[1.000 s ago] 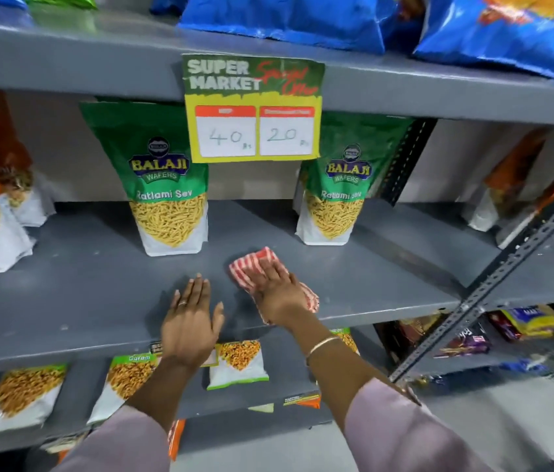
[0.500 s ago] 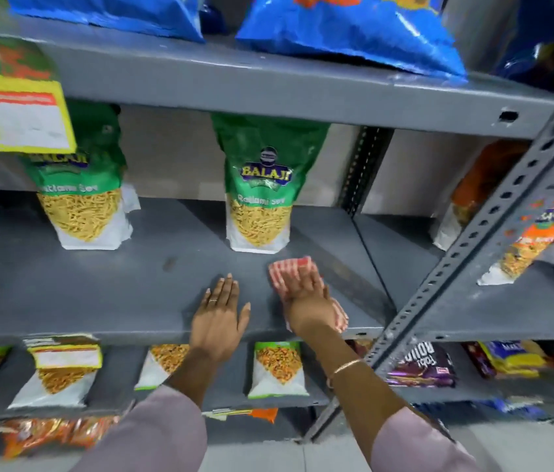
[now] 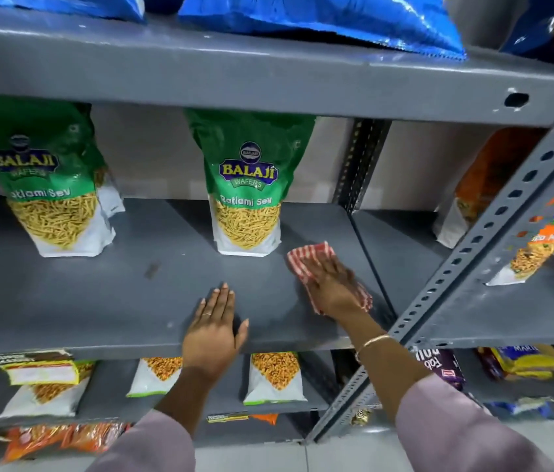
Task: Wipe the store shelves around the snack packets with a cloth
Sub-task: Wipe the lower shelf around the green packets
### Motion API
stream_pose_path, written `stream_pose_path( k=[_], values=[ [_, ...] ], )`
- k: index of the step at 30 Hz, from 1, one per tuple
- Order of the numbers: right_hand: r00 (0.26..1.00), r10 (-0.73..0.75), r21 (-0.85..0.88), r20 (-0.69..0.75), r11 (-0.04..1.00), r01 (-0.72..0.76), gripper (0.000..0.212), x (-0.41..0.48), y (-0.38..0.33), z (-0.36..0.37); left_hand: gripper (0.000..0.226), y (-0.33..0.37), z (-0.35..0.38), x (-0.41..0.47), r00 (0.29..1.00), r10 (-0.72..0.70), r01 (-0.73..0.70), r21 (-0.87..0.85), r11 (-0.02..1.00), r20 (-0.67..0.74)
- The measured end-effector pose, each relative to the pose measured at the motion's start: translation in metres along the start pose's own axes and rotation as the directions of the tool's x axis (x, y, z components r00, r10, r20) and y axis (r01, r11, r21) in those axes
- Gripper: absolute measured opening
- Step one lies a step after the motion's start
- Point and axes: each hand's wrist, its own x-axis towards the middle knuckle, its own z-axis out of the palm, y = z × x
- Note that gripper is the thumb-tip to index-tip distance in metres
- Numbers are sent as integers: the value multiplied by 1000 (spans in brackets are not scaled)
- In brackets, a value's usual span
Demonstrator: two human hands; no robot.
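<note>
A red-and-white striped cloth (image 3: 306,256) lies on the grey middle shelf (image 3: 98,301), just right of a green Balaji Ratlami Sev packet (image 3: 246,185). My right hand (image 3: 331,287) presses flat on the cloth and covers most of it. My left hand (image 3: 212,328) rests palm down on the shelf's front edge with fingers spread and nothing in it. A second green packet (image 3: 44,185) stands at the left of the same shelf.
A dark smudge (image 3: 151,269) marks the shelf between the packets. Blue bags (image 3: 319,18) lie on the shelf above. A slotted grey upright (image 3: 473,253) slants past the right end. Orange packets (image 3: 493,185) stand in the bay to the right; small packets (image 3: 273,378) lie below.
My right hand has slid the cloth to the right along the shelf, past the right green packet. My left hand shifted right along the front edge. The view also panned right.
</note>
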Motion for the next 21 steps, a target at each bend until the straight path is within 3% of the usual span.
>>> stream_pose_path(
  k=[2,5,8,10,12,14,17,21],
  values=[
    [997,9,-3,-76,1000,-9,68,8,7,-1,82,0,0,0,1000,3,-3,-7,1000,12],
    [993,70,100,-99,993,-60,54,23,17,-8,83,-1,1,-1,1000,8,-7,-27,1000,23],
    [993,89,29,-83,996,-87,70,38,42,-6,84,-2,3,0,1000,8,-8,-35,999,-6],
    [965,251,162,-81,958,-235,73,42,54,-9,84,-2,3,0,1000,8,-8,-37,999,-17],
    [881,444,383,-166,852,-357,70,45,51,-17,84,-2,2,0,1000,6,-7,-35,999,-20],
    [910,333,398,-248,891,-217,71,49,30,-17,84,-1,2,0,1000,8,-8,-31,999,-17],
    [987,-65,219,-147,971,97,61,48,-11,-2,83,-1,3,1,1000,10,-11,-23,1000,-23],
    [980,-146,31,-136,988,151,61,77,-11,7,82,-2,6,2,1000,16,-16,-33,999,-7]
  ],
)
